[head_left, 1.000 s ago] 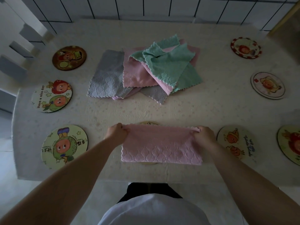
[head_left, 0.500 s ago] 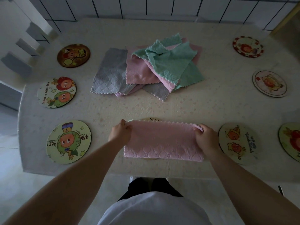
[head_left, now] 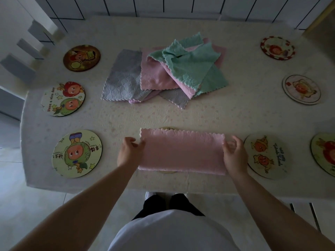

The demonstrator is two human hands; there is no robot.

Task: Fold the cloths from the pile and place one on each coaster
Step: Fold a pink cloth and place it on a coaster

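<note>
Pink cloth (head_left: 182, 151), folded once, is lying over a near-edge coaster (head_left: 167, 128) while the left hand (head_left: 129, 153) and right hand (head_left: 234, 154) are loosely touching its ends with relaxed fingers, so gripping both ends for a second fold likely follows.

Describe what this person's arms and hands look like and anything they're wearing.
Both forearms are bare from the bottom of the frame up to the wrists, with no sleeves in view. The left hand and right hand are ungloved, and no ring, watch or bracelet shows. Below them is a white top and dark trousers.
</note>
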